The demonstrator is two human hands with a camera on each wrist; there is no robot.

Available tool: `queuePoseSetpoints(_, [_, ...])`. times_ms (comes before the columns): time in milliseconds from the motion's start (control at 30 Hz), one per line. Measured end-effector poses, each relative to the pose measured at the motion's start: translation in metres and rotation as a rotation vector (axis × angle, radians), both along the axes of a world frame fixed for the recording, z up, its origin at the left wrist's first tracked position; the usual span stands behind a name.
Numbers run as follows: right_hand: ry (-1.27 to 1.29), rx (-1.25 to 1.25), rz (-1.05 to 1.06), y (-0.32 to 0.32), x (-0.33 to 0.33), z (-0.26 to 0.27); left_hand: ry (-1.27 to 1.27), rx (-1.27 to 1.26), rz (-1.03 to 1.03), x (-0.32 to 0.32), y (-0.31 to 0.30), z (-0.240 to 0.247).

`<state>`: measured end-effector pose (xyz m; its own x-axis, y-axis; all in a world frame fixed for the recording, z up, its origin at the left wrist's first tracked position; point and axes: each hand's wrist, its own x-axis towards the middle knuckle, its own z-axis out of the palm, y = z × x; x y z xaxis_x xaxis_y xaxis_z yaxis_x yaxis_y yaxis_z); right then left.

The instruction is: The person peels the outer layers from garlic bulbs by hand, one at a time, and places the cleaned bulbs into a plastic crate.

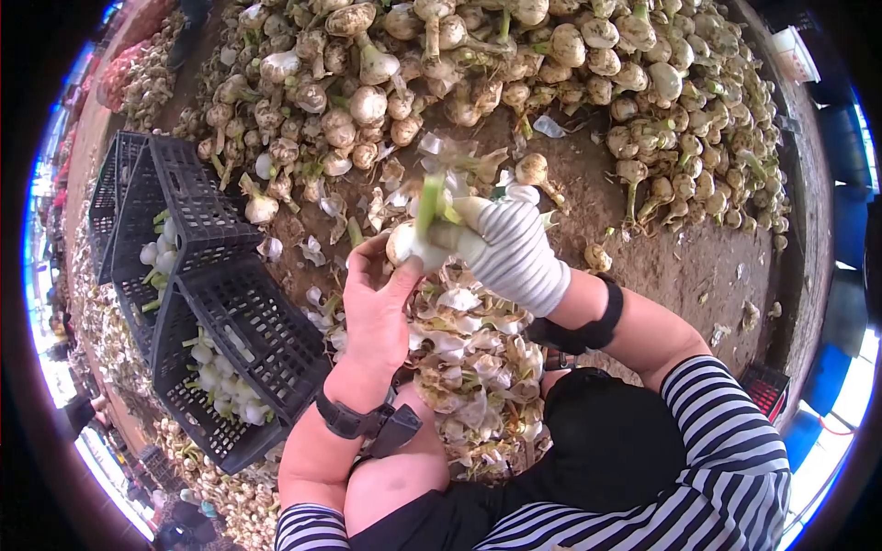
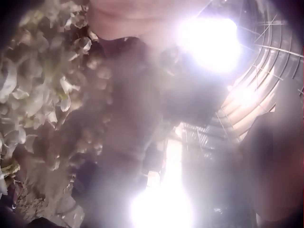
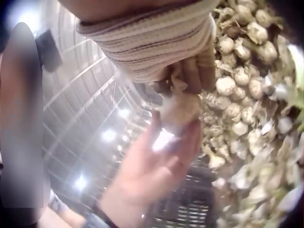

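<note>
In the head view the bare left hand grips a garlic bulb between thumb and fingers. The right hand, in a white striped glove, pinches the green and white stem and leaf beside it. In the right wrist view the gloved hand is above the bulb, and the bare hand holds it from below. The left wrist view is blurred and glary; what the fingers do there is hidden.
Unpeeled bulbs lie heaped across the far side. Two black crates with white bulbs stand at the left. Peeled skins pile up below the hands, near the person's legs. A white bucket is at the far right.
</note>
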<state>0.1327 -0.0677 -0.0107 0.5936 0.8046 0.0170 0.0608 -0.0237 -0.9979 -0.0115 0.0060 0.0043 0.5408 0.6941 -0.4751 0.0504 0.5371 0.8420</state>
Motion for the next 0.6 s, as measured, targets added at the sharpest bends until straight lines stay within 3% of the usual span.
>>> queuePoseSetpoints(100, [0.541, -0.08, 0.081, -0.01, 0.013, 0.045, -0.199, -0.227, -0.028, -0.002, 0.01, 0.012])
queuePoseSetpoints(133, [0.54, -0.08, 0.081, -0.012, 0.014, 0.048, -0.296, -0.326, -0.053, -0.001, 0.012, 0.018])
queuePoseSetpoints(200, [0.319, -0.199, 0.3, -0.016, 0.012, 0.049, -0.374, -0.34, -0.136, 0.0, 0.007, 0.019])
queuePoseSetpoints(267, [0.424, -0.097, 0.296, -0.01, 0.009, 0.032, -0.262, -0.128, -0.212, -0.007, 0.007, 0.002])
queuePoseSetpoints(333, [-0.348, -0.161, 0.025, 0.002, 0.025, 0.016, -0.369, -0.294, -0.231, -0.006, 0.011, 0.012])
queuePoseSetpoints(367, [-0.564, -0.27, 0.047, 0.002, 0.034, 0.008, -0.396, -0.272, -0.251, -0.007, 0.01, 0.013])
queuePoseSetpoints(400, [-0.562, -0.267, 0.048, 0.003, 0.04, 0.008, -0.421, -0.251, -0.268, -0.009, 0.009, 0.014])
queuePoseSetpoints(467, [-0.883, -0.423, 0.073, 0.004, 0.047, 0.008, -0.456, -0.334, -0.26, -0.014, 0.014, 0.011])
queuePoseSetpoints(500, [-1.061, -0.324, -0.007, 0.006, 0.048, 0.008, -0.497, -0.418, -0.252, -0.015, 0.016, 0.01])
queuePoseSetpoints(533, [-1.06, -0.323, -0.004, 0.007, 0.046, 0.008, -0.497, -0.418, -0.248, -0.015, 0.015, 0.009])
queuePoseSetpoints(600, [-1.001, -0.046, -0.175, 0.004, 0.037, 0.02, -0.405, -0.302, -0.148, -0.012, 0.013, 0.009])
